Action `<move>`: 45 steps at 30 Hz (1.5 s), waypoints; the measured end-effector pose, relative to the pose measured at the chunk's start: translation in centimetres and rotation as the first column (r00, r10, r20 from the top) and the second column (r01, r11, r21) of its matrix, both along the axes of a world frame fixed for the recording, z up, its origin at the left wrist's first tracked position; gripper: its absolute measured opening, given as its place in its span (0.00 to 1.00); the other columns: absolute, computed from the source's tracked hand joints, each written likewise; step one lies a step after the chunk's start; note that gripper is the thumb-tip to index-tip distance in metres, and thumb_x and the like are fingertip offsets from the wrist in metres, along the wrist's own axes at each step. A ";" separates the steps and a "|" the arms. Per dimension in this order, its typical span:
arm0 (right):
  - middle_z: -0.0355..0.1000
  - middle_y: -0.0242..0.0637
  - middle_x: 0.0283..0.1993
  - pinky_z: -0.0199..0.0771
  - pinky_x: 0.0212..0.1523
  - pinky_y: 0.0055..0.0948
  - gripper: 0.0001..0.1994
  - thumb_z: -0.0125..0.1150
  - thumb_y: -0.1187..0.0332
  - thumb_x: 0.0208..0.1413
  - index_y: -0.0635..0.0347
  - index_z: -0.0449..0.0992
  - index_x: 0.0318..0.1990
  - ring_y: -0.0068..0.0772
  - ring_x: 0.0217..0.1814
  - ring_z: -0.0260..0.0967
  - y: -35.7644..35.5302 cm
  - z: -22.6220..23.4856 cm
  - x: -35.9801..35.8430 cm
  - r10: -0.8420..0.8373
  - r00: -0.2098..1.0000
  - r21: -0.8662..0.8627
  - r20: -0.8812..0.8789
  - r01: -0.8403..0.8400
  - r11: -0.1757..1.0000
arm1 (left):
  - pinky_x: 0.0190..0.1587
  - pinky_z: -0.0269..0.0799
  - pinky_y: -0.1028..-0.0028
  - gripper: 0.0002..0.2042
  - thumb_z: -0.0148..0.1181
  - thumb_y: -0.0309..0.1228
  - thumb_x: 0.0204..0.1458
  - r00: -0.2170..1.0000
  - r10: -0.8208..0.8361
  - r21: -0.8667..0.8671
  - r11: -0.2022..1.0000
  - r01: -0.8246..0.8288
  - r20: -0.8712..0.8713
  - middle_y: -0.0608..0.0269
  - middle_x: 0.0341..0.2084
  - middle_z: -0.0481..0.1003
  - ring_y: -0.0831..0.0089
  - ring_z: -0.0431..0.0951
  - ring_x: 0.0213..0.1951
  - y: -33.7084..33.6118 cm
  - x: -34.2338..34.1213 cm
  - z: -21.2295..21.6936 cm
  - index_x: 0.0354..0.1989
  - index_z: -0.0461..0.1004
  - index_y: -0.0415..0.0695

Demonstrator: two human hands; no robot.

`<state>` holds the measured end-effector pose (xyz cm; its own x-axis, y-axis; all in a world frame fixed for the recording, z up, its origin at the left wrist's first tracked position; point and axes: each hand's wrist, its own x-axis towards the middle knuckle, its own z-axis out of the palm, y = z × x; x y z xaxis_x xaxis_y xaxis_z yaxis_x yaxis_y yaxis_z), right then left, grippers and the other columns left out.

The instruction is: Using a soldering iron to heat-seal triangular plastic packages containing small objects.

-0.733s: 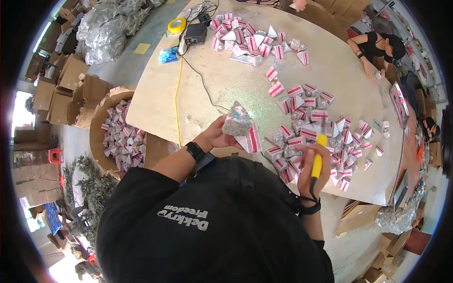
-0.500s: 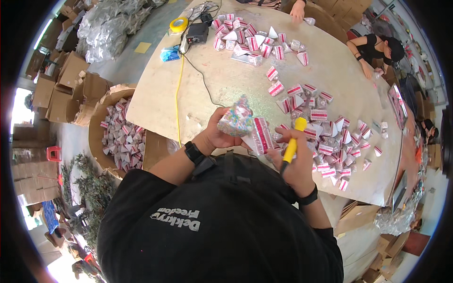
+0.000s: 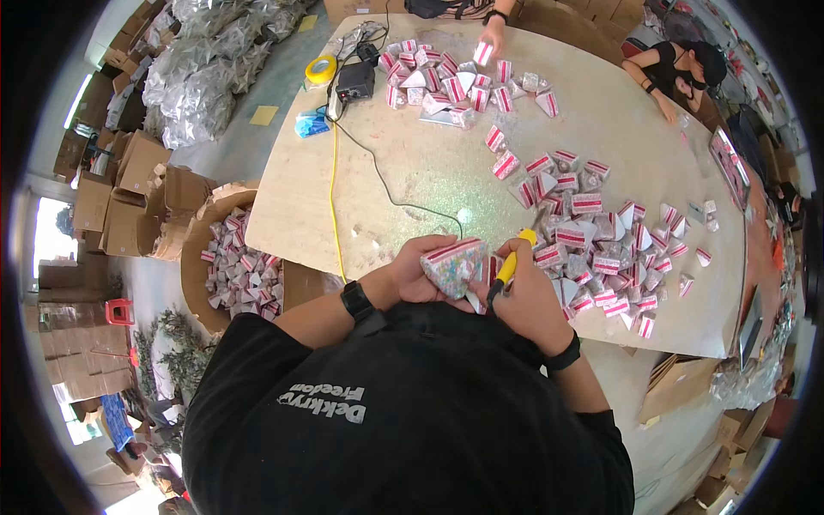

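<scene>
My left hand grips a small clear bag of multicoloured bits with a red-striped edge along its top. My right hand is closed around a yellow-and-black pen-shaped tool, whose exact kind I cannot make out. Between my hands, part of a red-and-white card shows beside the bag; my fingers partly hide it. Both hands are at the table's near edge, close to my chest. To the right of my right hand lies a heap of red-striped, wedge-shaped packets.
A second packet pile lies at the far side, where another person's hand holds one packet. A black box with cables and a yellow tape roll sit far left. A cardboard bin of packets stands left; another person sits right.
The bag in my left hand has turned so its striped edge faces up, and my hands have come closer together. The far person's hand now holds a packet. The view has shifted slightly.
</scene>
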<state>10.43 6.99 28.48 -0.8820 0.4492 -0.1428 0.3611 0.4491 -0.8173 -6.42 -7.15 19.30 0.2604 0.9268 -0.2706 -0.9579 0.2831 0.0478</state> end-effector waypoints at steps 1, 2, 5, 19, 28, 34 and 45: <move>0.72 0.54 0.36 0.72 0.37 0.44 0.31 0.72 0.57 0.47 0.62 0.60 0.50 0.58 0.37 0.73 0.1 -0.1 -0.1 0.007 0.997 0.001 0.079 -0.007 1.000 | 0.54 0.67 0.39 0.26 0.41 0.46 0.62 1.000 -0.010 0.014 1.000 0.010 -0.013 0.46 0.59 0.67 0.47 0.70 0.57 0.1 -0.4 -0.1 0.64 0.61 0.43; 0.72 0.54 0.36 0.72 0.37 0.44 0.31 0.72 0.57 0.47 0.62 0.60 0.50 0.58 0.37 0.73 0.0 -0.5 0.1 0.003 0.997 0.000 0.079 -0.003 1.000 | 0.53 0.69 0.40 0.26 0.40 0.46 0.62 1.000 -0.018 0.029 0.999 0.019 -0.025 0.47 0.59 0.67 0.48 0.70 0.57 0.2 -0.7 -0.1 0.65 0.60 0.44; 0.70 0.50 0.30 0.70 0.30 0.39 0.29 0.70 0.56 0.50 0.59 0.59 0.49 0.50 0.31 0.73 0.2 -1.3 0.1 -0.013 0.999 0.067 0.030 0.011 0.998 | 0.50 0.73 0.45 0.29 0.43 0.49 0.61 0.998 0.007 0.079 0.997 -0.002 -0.059 0.49 0.61 0.65 0.50 0.70 0.57 -0.1 -0.3 0.2 0.67 0.58 0.46; 0.66 0.44 0.36 0.69 0.37 0.33 0.35 0.76 0.60 0.44 0.61 0.57 0.52 0.38 0.35 0.67 0.8 -1.3 -0.1 -0.054 0.995 -0.136 -0.079 0.043 0.990 | 0.55 0.71 0.49 0.35 0.51 0.41 0.55 0.977 0.107 0.242 0.968 -0.059 -0.187 0.48 0.63 0.61 0.51 0.68 0.59 0.6 -0.7 2.9 0.71 0.49 0.48; 0.63 0.41 0.45 0.65 0.50 0.32 0.35 0.78 0.69 0.39 0.59 0.57 0.51 0.35 0.47 0.63 1.3 -1.5 -0.1 -0.257 0.903 -0.039 -0.344 0.260 0.965 | 0.54 0.71 0.44 0.26 0.40 0.43 0.65 0.976 0.186 0.116 0.978 -0.172 -0.116 0.49 0.61 0.63 0.47 0.70 0.58 1.2 -0.9 3.4 0.70 0.51 0.49; 0.64 0.48 0.56 0.60 0.61 0.34 0.37 0.76 0.75 0.41 0.58 0.54 0.54 0.37 0.57 0.63 1.0 -1.1 -0.6 -0.319 0.821 -0.141 -0.473 0.286 0.948 | 0.31 0.85 0.65 0.29 0.35 0.50 0.66 0.963 0.185 0.234 0.963 -0.138 -0.195 0.43 0.57 0.66 0.47 0.79 0.46 1.8 -1.4 3.0 0.71 0.47 0.48; 0.61 0.54 0.64 0.61 0.63 0.38 0.30 0.69 0.80 0.47 0.57 0.56 0.53 0.44 0.64 0.62 1.4 -2.4 -0.4 -0.003 0.795 0.098 -0.607 0.079 0.992 | 0.16 0.73 0.76 0.37 0.41 0.58 0.60 0.957 -0.065 0.295 0.944 0.151 -0.282 0.44 0.43 0.75 0.58 0.78 0.30 0.0 -1.3 -1.5 0.64 0.57 0.35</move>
